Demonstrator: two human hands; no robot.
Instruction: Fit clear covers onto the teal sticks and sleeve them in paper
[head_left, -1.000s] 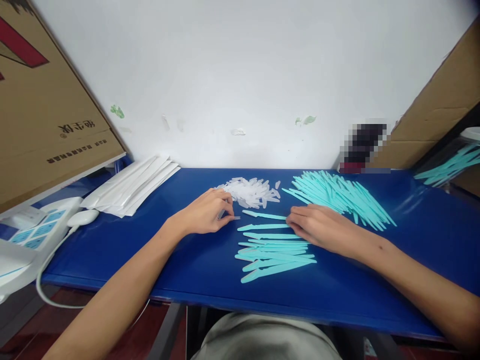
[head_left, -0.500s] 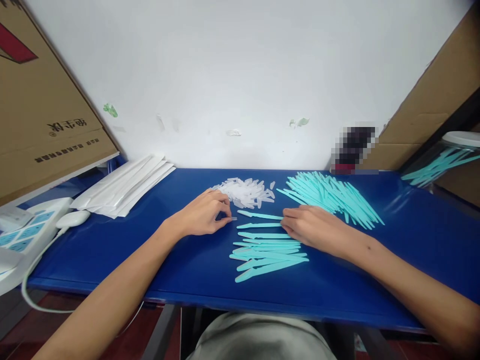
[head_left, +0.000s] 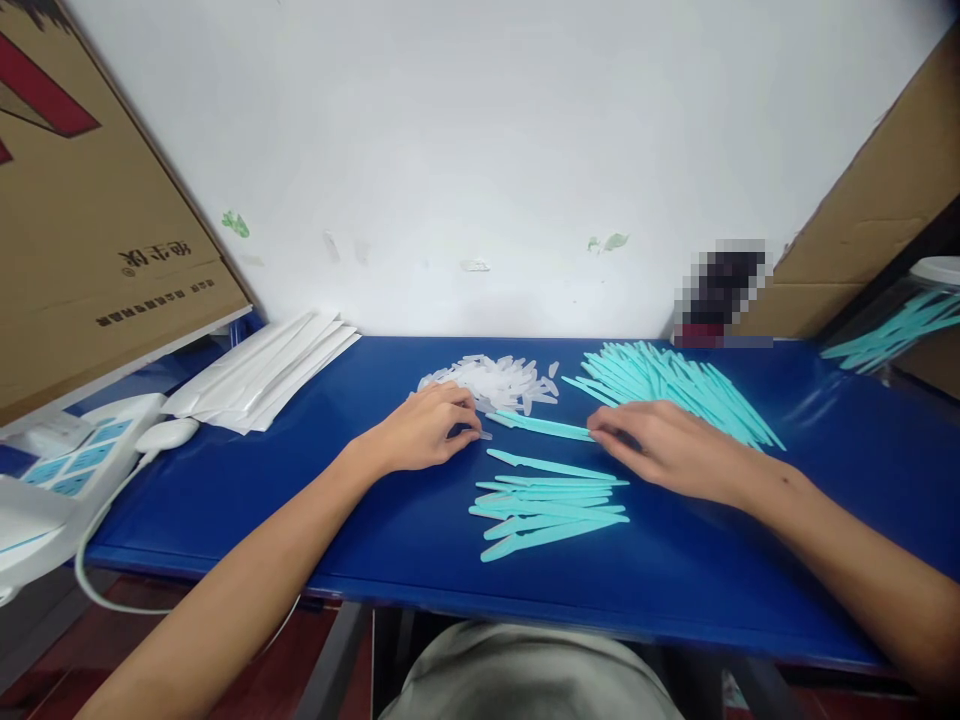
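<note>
On the blue tabletop (head_left: 397,530), the left hand (head_left: 427,428) pinches what seems a clear blade cap (head_left: 486,436) beside a heap of translucent caps (head_left: 502,378), turquoise eyebrow razors (head_left: 551,502) lie roughly in a row, and the right hand (head_left: 664,445) pinches a farther razor (head_left: 546,426) by its handle end, near a razor pile (head_left: 667,383).

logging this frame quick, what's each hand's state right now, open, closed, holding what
Left hand: closed, pinching a small clear piece.
Right hand: closed, holding at least one teal stick by its end.
</note>
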